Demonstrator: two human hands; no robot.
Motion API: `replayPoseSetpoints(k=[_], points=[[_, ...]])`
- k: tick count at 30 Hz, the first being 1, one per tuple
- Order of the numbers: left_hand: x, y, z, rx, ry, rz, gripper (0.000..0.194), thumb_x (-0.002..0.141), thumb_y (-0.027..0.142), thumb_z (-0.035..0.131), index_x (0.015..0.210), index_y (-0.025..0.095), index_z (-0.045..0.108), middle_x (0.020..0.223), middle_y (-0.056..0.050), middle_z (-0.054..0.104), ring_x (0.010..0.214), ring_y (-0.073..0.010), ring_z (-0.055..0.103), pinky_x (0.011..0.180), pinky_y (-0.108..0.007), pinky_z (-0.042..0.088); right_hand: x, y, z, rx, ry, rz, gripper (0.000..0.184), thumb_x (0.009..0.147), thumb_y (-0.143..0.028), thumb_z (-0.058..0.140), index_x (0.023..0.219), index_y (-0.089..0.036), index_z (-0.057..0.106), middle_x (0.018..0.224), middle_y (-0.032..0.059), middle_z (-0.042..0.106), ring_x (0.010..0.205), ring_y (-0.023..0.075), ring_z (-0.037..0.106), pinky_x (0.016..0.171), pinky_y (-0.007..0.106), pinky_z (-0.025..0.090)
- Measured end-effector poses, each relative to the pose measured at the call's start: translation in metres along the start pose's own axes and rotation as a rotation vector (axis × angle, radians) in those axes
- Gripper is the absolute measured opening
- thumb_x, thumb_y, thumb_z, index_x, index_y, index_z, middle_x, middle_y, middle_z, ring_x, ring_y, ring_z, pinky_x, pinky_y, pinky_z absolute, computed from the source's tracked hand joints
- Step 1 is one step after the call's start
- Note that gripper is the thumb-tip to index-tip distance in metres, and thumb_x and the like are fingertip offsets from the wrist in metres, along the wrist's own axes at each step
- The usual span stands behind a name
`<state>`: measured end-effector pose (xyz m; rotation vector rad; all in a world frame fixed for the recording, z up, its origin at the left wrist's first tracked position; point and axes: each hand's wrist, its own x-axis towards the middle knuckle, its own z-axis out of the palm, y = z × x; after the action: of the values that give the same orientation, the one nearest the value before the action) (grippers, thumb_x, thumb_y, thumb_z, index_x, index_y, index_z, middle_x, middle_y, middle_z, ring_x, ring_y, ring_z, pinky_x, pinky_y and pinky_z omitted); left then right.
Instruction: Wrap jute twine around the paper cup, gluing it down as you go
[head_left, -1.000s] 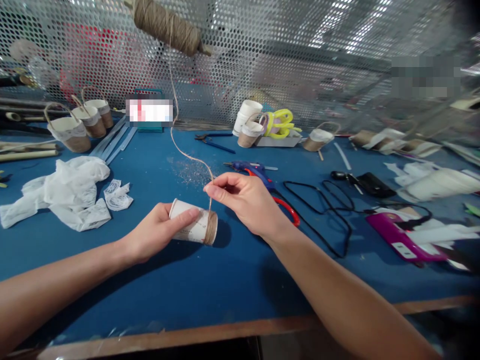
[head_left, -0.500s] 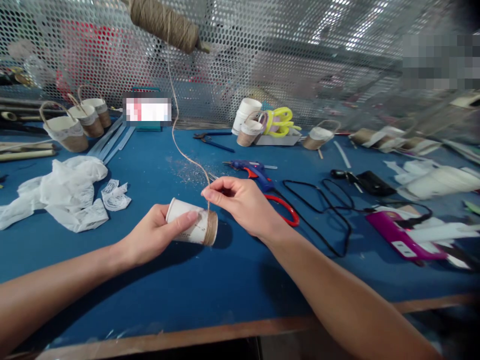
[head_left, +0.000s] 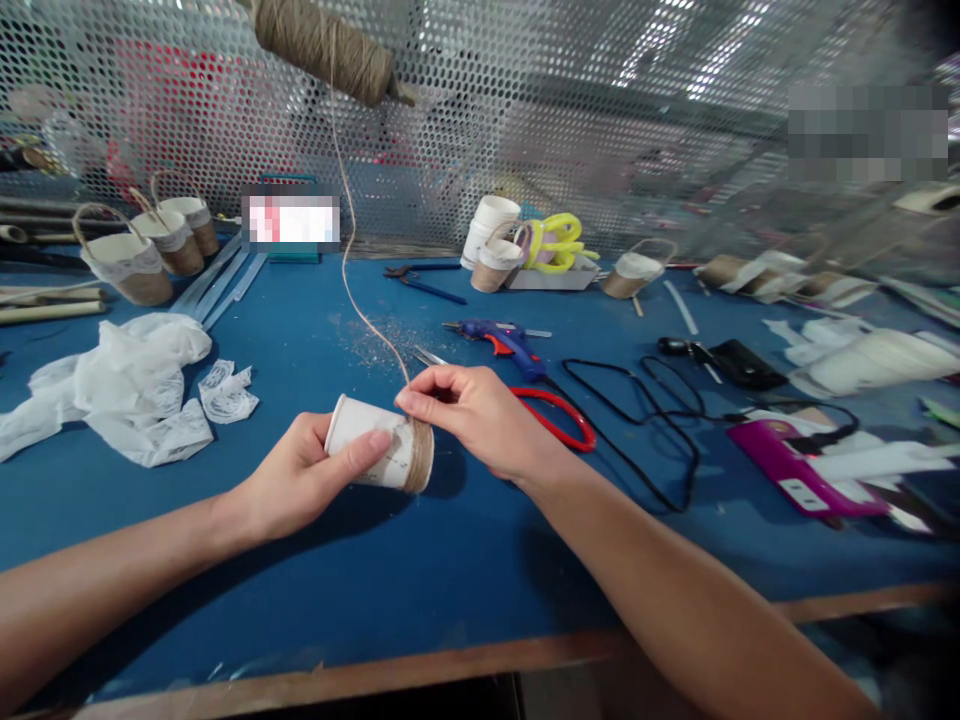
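A white paper cup (head_left: 381, 447) lies on its side in my left hand (head_left: 304, 472), whose thumb presses along the cup wall. Brown twine is wrapped in several turns around the cup's base end, at the right. My right hand (head_left: 469, 412) pinches the loose twine (head_left: 379, 335) between thumb and forefinger, just above the wrapped band. From there the strand runs up in a slack curve to a large spool of twine (head_left: 322, 55) on a rod in front of the mesh. Beyond the right hand, red-handled scissors (head_left: 574, 420) lie partly hidden.
A blue glue gun (head_left: 502, 340) with a black cable lies behind my right hand. White lace (head_left: 142, 385) is heaped at left, near finished twine-and-lace baskets (head_left: 135, 270). Pliers (head_left: 427, 283) and stacked cups (head_left: 491, 225) stand further back. A purple device (head_left: 799, 470) lies at right.
My right hand has moved down closer to the cup, still pinching the twine. The cup stays in my left hand with little movement. The view has shifted slightly.
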<state>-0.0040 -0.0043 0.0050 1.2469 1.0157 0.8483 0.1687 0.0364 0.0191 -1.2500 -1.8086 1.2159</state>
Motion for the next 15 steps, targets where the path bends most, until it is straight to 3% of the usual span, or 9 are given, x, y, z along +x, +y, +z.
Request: replayPoseSetpoints(k=[6, 10, 12, 13, 14, 15], points=[[-0.001, -0.003, -0.002, 0.038, -0.009, 0.025, 0.025, 0.074, 0.036, 0.057, 0.067, 0.013, 0.065, 0.060, -0.001, 0.060, 0.055, -0.0107, 0.049, 0.055, -0.021, 0.042, 0.005, 0.006, 0.000, -0.027, -0.006, 0.028, 0.015, 0.072, -0.031, 0.061, 0.075, -0.016, 0.063, 0.070, 0.0007, 0.061, 0.066, 0.0127, 0.054, 0.064, 0.028, 0.041], [0.003, -0.002, -0.002, -0.025, 0.067, 0.013, 0.024, 0.073, 0.036, 0.059, 0.071, 0.013, 0.066, 0.065, -0.002, 0.065, 0.058, -0.0119, 0.053, 0.059, -0.022, 0.044, 0.001, -0.007, -0.003, 0.026, 0.287, -0.110, 0.013, 0.076, -0.026, 0.056, 0.085, -0.018, 0.061, 0.082, 0.0028, 0.062, 0.075, 0.0132, 0.056, 0.070, 0.028, 0.043], [0.006, -0.002, -0.002, -0.118, 0.134, -0.016, 0.023, 0.071, 0.036, 0.062, 0.071, 0.013, 0.066, 0.064, -0.001, 0.065, 0.057, -0.0114, 0.053, 0.058, -0.021, 0.044, -0.015, -0.021, -0.003, 0.209, 0.325, -0.260, 0.009, 0.079, -0.025, 0.053, 0.082, -0.022, 0.061, 0.080, -0.0004, 0.062, 0.070, 0.0113, 0.056, 0.064, 0.025, 0.043], [0.008, -0.002, -0.002, -0.174, 0.167, -0.026, 0.024, 0.069, 0.037, 0.064, 0.068, 0.013, 0.065, 0.061, -0.001, 0.065, 0.055, -0.0111, 0.053, 0.057, -0.021, 0.044, -0.027, -0.026, -0.002, 0.307, 0.177, -0.307, 0.012, 0.081, -0.026, 0.049, 0.080, -0.025, 0.061, 0.077, -0.0019, 0.062, 0.067, 0.0109, 0.056, 0.061, 0.025, 0.044], [0.009, -0.002, -0.003, -0.221, 0.190, -0.040, 0.024, 0.067, 0.037, 0.065, 0.066, 0.013, 0.064, 0.058, 0.000, 0.064, 0.053, -0.0108, 0.053, 0.056, -0.021, 0.044, -0.039, -0.030, -0.001, 0.309, -0.032, -0.324, 0.020, 0.083, -0.032, 0.046, 0.072, -0.025, 0.062, 0.071, -0.0020, 0.062, 0.064, 0.0114, 0.057, 0.057, 0.025, 0.044], [0.011, -0.003, -0.003, -0.256, 0.208, -0.057, 0.025, 0.066, 0.038, 0.066, 0.064, 0.013, 0.064, 0.057, 0.000, 0.063, 0.052, -0.0107, 0.053, 0.056, -0.022, 0.044, -0.052, -0.031, 0.001, 0.230, -0.144, -0.330, 0.029, 0.083, -0.040, 0.044, 0.065, -0.025, 0.062, 0.066, -0.0011, 0.062, 0.062, 0.0123, 0.058, 0.055, 0.025, 0.044]])
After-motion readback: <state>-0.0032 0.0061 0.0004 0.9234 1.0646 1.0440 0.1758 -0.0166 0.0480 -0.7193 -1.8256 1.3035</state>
